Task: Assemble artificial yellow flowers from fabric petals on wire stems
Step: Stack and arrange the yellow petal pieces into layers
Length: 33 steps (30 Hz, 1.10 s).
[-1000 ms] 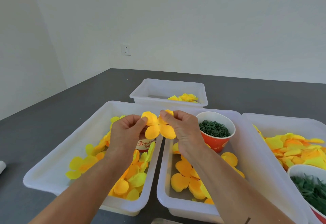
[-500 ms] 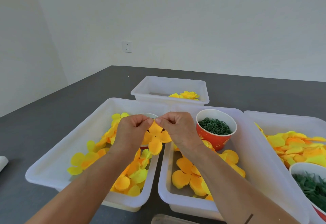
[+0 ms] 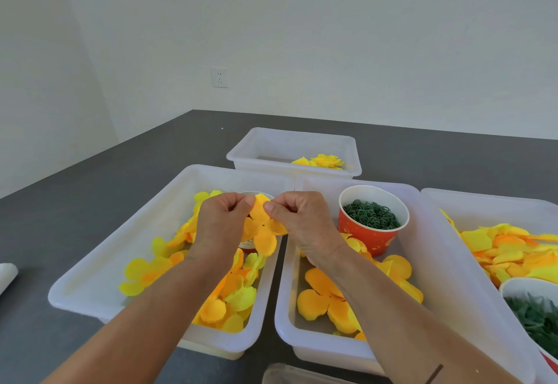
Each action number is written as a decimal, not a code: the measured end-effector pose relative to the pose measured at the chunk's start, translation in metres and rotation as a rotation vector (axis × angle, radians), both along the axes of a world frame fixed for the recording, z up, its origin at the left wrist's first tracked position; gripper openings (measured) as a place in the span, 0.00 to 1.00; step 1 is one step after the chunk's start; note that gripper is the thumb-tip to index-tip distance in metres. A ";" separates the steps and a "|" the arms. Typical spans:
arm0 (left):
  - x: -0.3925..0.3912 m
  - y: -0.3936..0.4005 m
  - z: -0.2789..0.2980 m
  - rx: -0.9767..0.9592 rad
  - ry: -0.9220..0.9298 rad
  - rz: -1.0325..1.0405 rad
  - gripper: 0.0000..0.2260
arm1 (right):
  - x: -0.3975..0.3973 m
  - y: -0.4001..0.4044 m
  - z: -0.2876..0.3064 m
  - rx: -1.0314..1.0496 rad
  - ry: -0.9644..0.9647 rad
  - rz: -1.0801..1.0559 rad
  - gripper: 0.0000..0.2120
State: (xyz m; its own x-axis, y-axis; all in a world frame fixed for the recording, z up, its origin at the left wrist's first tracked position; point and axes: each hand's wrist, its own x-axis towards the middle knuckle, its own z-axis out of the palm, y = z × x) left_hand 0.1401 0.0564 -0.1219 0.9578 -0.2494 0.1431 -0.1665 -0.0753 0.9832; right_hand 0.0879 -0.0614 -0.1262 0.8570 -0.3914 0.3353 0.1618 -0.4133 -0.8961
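So: dark grey table [image 3: 90, 208] carries four white plastic bins. Left bin [image 3: 90, 281] holds loose yellow and orange fabric petals [image 3: 229, 299], plus a cup mostly hidden behind the hands. Middle bin [image 3: 287, 308] sits just beside it, rims nearly touching; it holds more orange petal pieces [image 3: 320, 296] and a red paper cup [image 3: 373, 232] standing upright at its far end, filled with small dark green rings [image 3: 370, 214]. Right bin [image 3: 483, 211] holds a heap of yellow-orange petals [image 3: 507, 250] and a second cup with green pieces [image 3: 537, 320], cut off by the frame edge. Far bin [image 3: 271, 145] sits behind the other three, with a few finished-looking yellow flowers [image 3: 323, 160] in its right corner. Both hands are raised above the gap between left and middle bins, close together, knuckles up. Left hand [image 3: 222, 223] pinches the top edge of a yellow-orange petal piece [image 3: 262, 232] between thumb and forefinger, other fingers curled in. Right hand [image 3: 302, 217] pinches the same piece from the other side, same grip. Petal piece hangs down between the hands, lobes drooping, small dark hole visible near its middle. Can't tell if a wire stem is in it. White socket [image 3: 219, 77] on the wall behind. White object [image 3: 6, 275] at the left edge, cropped, can't identify.
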 end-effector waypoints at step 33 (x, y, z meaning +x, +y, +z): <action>-0.002 -0.001 -0.001 0.047 -0.175 0.185 0.07 | -0.007 -0.002 0.010 0.468 -0.004 -0.019 0.04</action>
State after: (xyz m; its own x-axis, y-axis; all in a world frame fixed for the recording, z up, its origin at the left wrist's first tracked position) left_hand 0.1379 0.0556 -0.1228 0.9494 -0.0823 0.3031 -0.3129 -0.1656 0.9352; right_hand 0.0812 -0.0629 -0.1166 0.8474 -0.5167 0.1226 0.1623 0.0323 -0.9862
